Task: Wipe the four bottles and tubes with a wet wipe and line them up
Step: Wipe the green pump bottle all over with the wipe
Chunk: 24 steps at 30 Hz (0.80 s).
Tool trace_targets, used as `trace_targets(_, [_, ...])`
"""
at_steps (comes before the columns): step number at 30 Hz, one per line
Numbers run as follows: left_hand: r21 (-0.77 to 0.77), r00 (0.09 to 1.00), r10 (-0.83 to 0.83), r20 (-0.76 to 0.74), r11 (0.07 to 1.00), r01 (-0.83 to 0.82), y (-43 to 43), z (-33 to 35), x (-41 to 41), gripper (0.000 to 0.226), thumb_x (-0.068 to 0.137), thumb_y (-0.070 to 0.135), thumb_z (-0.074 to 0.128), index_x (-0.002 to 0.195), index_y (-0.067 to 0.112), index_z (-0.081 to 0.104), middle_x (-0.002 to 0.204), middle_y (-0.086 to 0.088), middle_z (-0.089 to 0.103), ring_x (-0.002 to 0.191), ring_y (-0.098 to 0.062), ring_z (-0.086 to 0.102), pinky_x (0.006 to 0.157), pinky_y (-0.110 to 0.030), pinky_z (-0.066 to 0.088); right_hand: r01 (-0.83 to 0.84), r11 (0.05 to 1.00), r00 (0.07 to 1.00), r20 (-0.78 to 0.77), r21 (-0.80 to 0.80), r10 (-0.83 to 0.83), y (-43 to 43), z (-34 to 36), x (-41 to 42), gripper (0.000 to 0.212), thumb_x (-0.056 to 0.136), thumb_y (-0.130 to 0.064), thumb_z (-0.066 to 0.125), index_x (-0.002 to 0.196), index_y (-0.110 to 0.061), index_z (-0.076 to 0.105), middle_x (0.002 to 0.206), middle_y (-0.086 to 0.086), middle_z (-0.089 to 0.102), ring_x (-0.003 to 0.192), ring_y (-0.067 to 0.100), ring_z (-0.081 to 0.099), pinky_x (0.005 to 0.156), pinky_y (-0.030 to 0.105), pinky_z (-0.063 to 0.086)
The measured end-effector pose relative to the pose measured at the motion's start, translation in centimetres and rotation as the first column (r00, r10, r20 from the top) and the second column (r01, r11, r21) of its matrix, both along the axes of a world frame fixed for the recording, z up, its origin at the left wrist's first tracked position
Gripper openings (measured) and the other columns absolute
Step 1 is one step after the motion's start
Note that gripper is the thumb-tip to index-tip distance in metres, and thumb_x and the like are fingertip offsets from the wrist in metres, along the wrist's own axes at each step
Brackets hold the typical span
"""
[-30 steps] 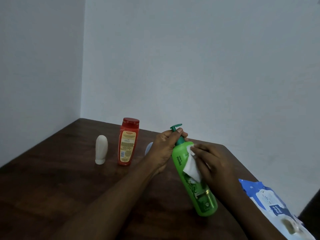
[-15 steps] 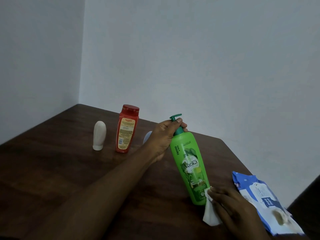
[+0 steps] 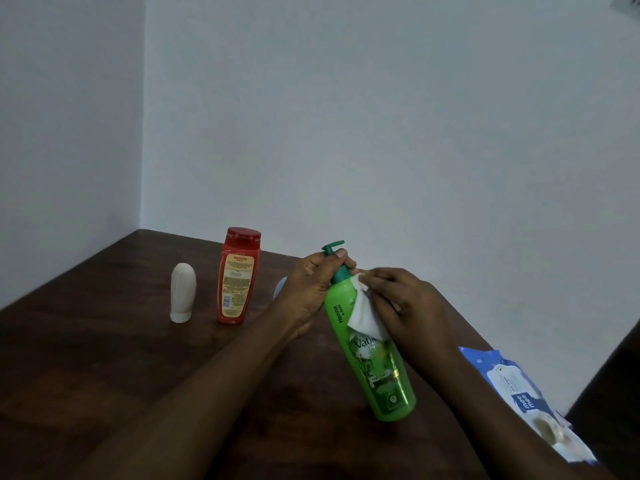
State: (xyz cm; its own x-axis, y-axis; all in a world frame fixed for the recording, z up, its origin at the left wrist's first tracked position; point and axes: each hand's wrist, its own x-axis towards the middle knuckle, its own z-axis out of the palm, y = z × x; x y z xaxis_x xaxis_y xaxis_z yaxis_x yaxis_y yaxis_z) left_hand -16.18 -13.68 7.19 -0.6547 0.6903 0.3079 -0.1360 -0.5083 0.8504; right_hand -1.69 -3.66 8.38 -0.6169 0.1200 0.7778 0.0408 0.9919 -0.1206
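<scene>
A dark brown wooden table (image 3: 86, 358) stands in the corner of a bare room, its far edge against a plain pale back wall (image 3: 381, 133) and its left edge along a matching side wall (image 3: 69, 133). The light is dim and even. A dark, unidentifiable shape (image 3: 616, 393) lies past the table's right edge.

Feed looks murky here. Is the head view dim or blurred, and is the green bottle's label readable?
Head view: dim, flat light, no glare on the dark wooden table; head view: the right hand with the white wet wipe is slightly motion-soft; head view: the tall green plastic pump bottle is sharp, "Henna" readable.
</scene>
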Motion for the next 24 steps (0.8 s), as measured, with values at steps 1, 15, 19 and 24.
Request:
trace_targets(1, [0.000,1.000,0.004,-0.004,1.000,-0.004,0.0,0.0,0.0,0.034,0.104,0.026,0.061,0.075,0.018,0.076,0.080,-0.002,0.075,0.071,-0.012,0.068,0.067,-0.025,0.055,-0.012,1.000,1.000,-0.001,0.001,0.012,0.0,0.2,0.1,0.026,0.093,-0.017,0.061,0.111,-0.014,0.078,0.113,-0.003,0.073,0.101,-0.005,0.058,0.088,-0.002,0.037])
trace_targets(15, [0.001,1.000,-0.002,0.009,1.000,0.002,0.5,-0.5,-0.2,0.033,0.104,0.022,0.061,0.076,0.015,0.076,0.078,-0.004,0.075,0.070,-0.013,0.070,0.073,-0.029,0.058,0.073,0.978,0.979,0.201,-0.194,-0.033,2.3,-9.0,11.8,0.026,0.082,-0.016,0.070,0.104,-0.025,0.081,0.106,-0.018,0.073,0.101,-0.009,0.066,0.083,0.004,0.047])
trace_targets(19, [0.009,1.000,-0.013,0.008,1.000,0.013,0.5,-0.4,-0.2,0.033,0.104,0.022,0.061,0.075,0.015,0.076,0.078,-0.005,0.075,0.071,-0.013,0.071,0.073,-0.029,0.058,0.048,0.985,0.979,0.206,-0.168,-0.012,2.4,-9.3,12.6,0.028,0.080,-0.011,0.073,0.103,-0.025,0.081,0.106,-0.017,0.073,0.103,-0.010,0.066,0.085,0.005,0.047])
trace_targets(24, [-0.015,1.000,0.000,0.002,1.000,0.000,0.5,-0.2,-0.1,0.029,0.104,0.024,0.061,0.080,0.013,0.073,0.078,-0.003,0.076,0.068,-0.011,0.071,0.065,-0.024,0.057,0.018,0.994,0.989,0.146,-0.109,-0.002,1.5,-7.9,10.6,0.027,0.090,-0.029,0.059,0.105,-0.024,0.080,0.110,-0.019,0.069,0.109,-0.017,0.058,0.087,0.000,0.041])
